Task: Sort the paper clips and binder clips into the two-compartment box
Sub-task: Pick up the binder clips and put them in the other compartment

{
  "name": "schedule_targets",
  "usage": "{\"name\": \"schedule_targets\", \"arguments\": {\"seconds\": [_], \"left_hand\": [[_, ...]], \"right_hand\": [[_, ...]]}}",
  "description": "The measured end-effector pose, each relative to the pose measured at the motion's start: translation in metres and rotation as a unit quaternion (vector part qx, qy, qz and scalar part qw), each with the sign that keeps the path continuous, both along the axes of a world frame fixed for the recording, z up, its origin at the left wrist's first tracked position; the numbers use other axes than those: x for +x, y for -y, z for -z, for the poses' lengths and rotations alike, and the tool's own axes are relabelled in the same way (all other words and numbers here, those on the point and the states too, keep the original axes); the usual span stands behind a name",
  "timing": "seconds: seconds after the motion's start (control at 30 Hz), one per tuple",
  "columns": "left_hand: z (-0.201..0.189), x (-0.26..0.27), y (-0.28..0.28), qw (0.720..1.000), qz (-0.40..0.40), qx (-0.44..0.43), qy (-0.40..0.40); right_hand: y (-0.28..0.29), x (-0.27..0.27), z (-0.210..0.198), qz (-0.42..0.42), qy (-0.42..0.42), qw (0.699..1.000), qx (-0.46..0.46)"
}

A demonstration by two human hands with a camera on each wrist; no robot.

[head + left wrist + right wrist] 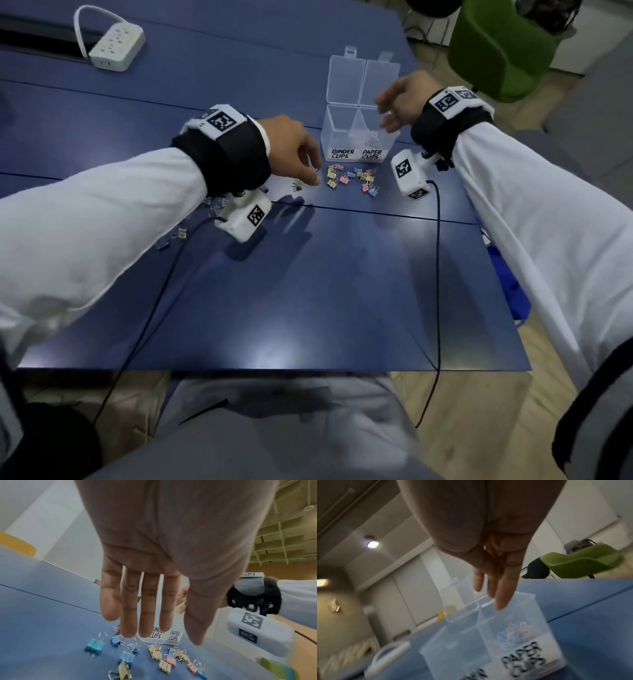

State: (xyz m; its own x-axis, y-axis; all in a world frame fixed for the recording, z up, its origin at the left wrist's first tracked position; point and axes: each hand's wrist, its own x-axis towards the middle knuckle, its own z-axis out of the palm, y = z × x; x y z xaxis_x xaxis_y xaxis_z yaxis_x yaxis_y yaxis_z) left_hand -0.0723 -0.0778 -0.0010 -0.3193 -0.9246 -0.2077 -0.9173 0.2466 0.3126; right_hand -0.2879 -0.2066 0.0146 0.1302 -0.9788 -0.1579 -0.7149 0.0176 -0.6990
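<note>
The right hand (400, 102) hovers, fingers straight and empty, over the box (356, 137); only its wrist view shows paper clips (515, 632) inside. The left hand (294, 150), fingers extended and empty, hangs above binder clips (161, 657) on the table (308, 291).

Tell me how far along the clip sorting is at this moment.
Early. Some paper clips already lie in the box compartment labelled PAPER CLIPS; the BINDER CLIPS side looks empty. The right hand hovers open over the box. The left hand reaches toward the binder clips, all of them unsorted on the table.
</note>
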Motion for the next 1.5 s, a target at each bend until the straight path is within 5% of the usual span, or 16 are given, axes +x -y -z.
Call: {"name": "schedule_targets", "arguments": {"seconds": [0.33, 0.5, 0.83, 1.07, 1.27, 1.5], "left_hand": [[0.016, 0.003, 0.015, 0.999, -0.034, 0.009, 0.012], [0.015, 0.008, 0.023, 0.998, -0.058, -0.014, 0.005], [0.024, 0.004, 0.036, 0.996, -0.086, -0.031, 0.002], [0.035, 0.007, 0.041, 0.996, -0.068, -0.001, 0.056], [0.053, -0.005, 0.035, 0.995, 0.005, -0.018, 0.093], [0.046, -0.023, 0.034, 0.996, -0.017, -0.062, 0.057]], "right_hand": [[-0.001, -0.009, 0.006, -0.092, 0.085, 0.992, 0.010], [0.000, -0.026, 0.007, -0.034, 0.195, 0.976, -0.091], [-0.008, -0.047, 0.011, -0.036, 0.218, 0.969, -0.107], [-0.026, -0.043, 0.035, -0.045, -0.003, 0.989, -0.143], [-0.057, -0.035, 0.056, 0.004, -0.076, 0.954, -0.290], [-0.079, -0.010, 0.070, -0.102, -0.202, 0.970, -0.092]]}}
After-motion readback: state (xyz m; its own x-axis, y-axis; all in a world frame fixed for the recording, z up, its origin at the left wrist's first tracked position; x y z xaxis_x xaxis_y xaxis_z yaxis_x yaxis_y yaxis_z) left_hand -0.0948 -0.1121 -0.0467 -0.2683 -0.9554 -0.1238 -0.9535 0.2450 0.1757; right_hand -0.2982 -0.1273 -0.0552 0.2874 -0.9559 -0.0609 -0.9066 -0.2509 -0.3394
